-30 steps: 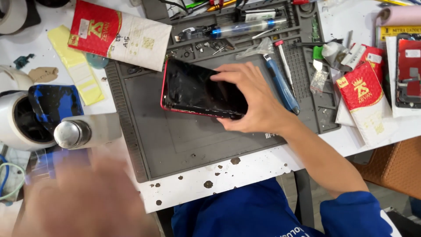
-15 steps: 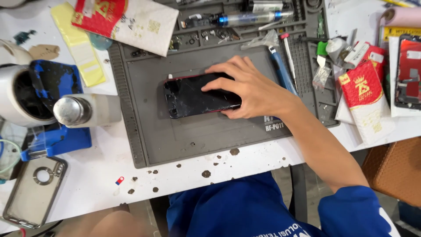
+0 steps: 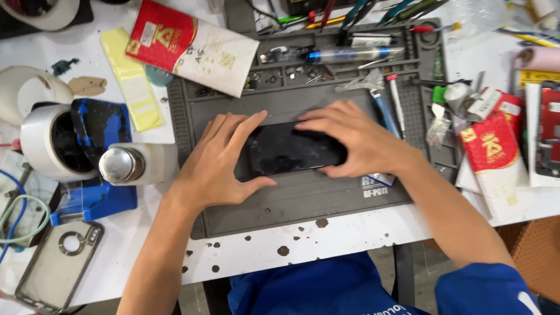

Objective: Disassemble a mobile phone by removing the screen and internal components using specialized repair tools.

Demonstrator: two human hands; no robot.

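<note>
left hand (image 3: 219, 160), right hand (image 3: 356, 140), gripping phone (image 3: 291, 149), grey mat (image 3: 303, 201)

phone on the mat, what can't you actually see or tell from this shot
- Head view: both ends of the phone are covered by the left hand and right hand.
- Head view: its underside lies against the grey mat, so it is unseen.
- Head view: small parts in the mat's top trays are too small to identify.
- Head view: the clear phone case is cut off by the bottom edge.
</note>
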